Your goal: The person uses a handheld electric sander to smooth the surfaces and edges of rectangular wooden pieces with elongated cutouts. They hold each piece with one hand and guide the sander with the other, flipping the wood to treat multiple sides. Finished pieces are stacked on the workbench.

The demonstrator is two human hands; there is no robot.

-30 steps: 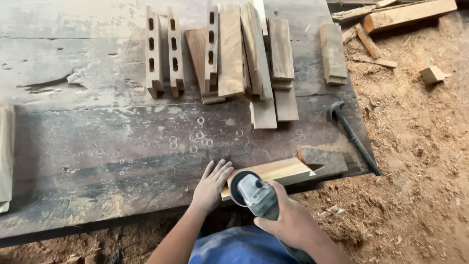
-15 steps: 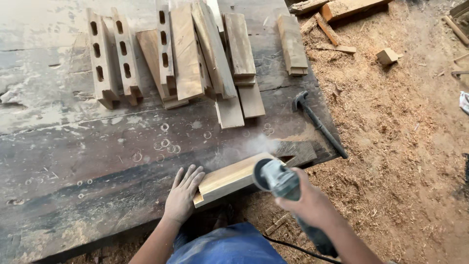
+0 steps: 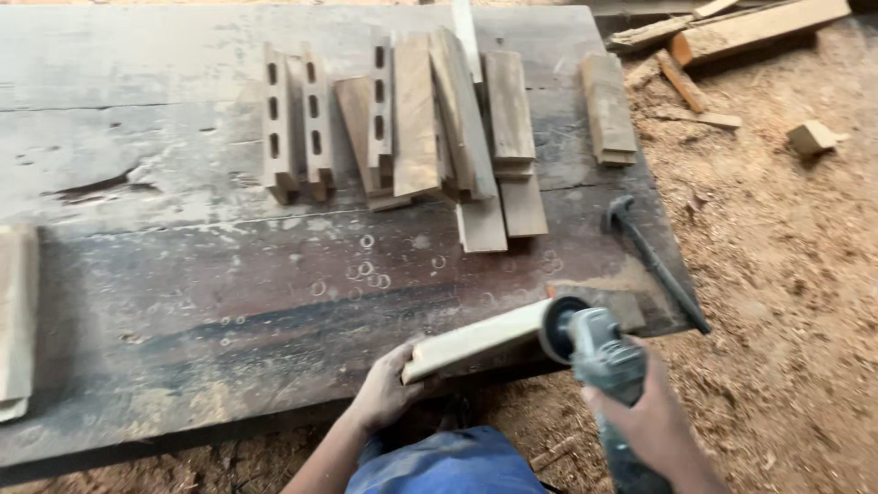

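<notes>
Pale wooden strip (image 3: 480, 340) gripped at the near edge of the dark worn workbench (image 3: 183, 311), grinder at its far end.

Left hand (image 3: 384, 395) clamped on the near end of the strip, pressing it against the bench edge; right hand (image 3: 645, 423) wrapped tight around the grey body of an angle grinder (image 3: 594, 352), disc meeting the strip's right end. Hands well apart, one at each end of the strip. Farther back on the bench, a cluster of cut boards (image 3: 457, 137), some slotted pieces (image 3: 293, 123) to the left of them, a separate stacked block (image 3: 608, 110) to the right. Dark hammer (image 3: 654, 261) lying near the bench's right edge. Pale plank (image 3: 16, 320) at the left edge. Sawdust-covered ground (image 3: 786, 274) right of the bench, with timber offcuts (image 3: 732, 37) beyond. No packages, labels or signs visible.
</notes>
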